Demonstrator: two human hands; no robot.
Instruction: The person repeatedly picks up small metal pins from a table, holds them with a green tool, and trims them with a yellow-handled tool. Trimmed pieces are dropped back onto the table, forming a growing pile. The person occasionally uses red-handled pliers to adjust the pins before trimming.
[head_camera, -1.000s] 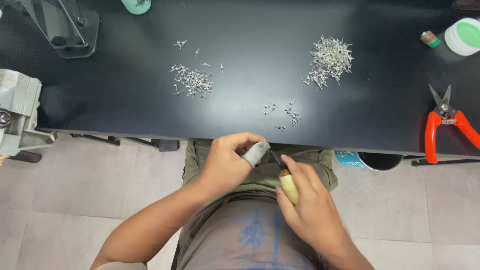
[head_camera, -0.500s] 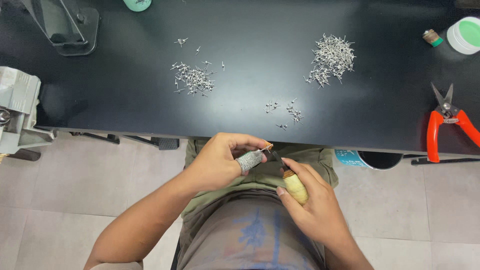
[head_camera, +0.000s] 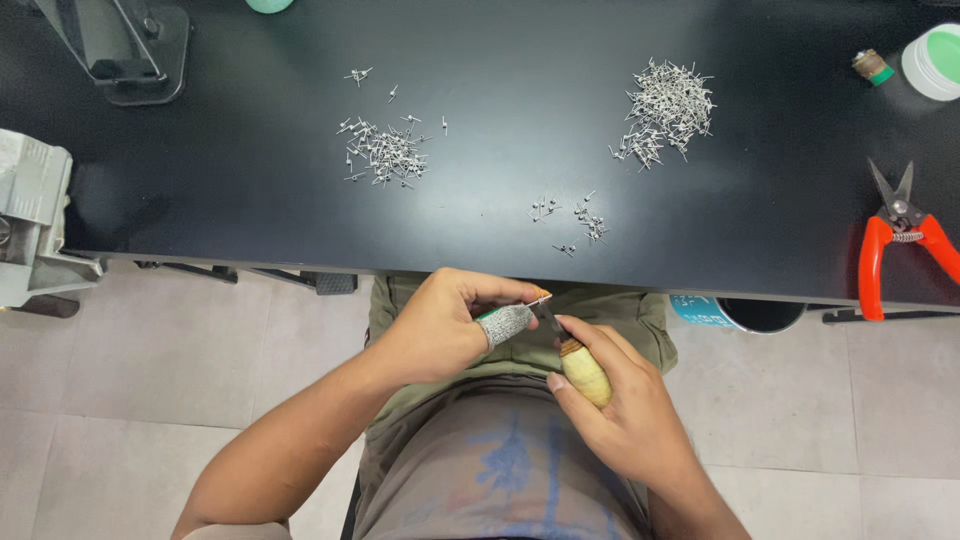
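Head view looks straight down at your lap, just in front of the near edge of a black table (head_camera: 500, 230). Your left hand (head_camera: 440, 325) is closed around a small metal pin (head_camera: 540, 299), pinching it between fingertip and thumb; the thumb wears a grey knit finger cot (head_camera: 505, 322). Your right hand (head_camera: 625, 405) is wrapped around a small knife with a pale wooden handle (head_camera: 585, 373), and its short dark blade points up and left, its tip touching or just beside the pin at your left fingertips. Both hands sit together over your lap, below the table edge and well apart from the things on top.

On the table, a few loose pins (head_camera: 575, 222) lie nearest you, close to the near edge. A larger heap of pins (head_camera: 665, 108) lies farther back to the right, and another scattered heap (head_camera: 385, 152) lies to the left. At the right edge, red-handled snips (head_camera: 895, 245) rest with their blades pointing away from you. In the far right corner stands a white round tub with a green lid (head_camera: 935, 60), with a small cylindrical spool (head_camera: 870, 66) just beside it. A grey machine (head_camera: 35, 225) sits at the left edge.
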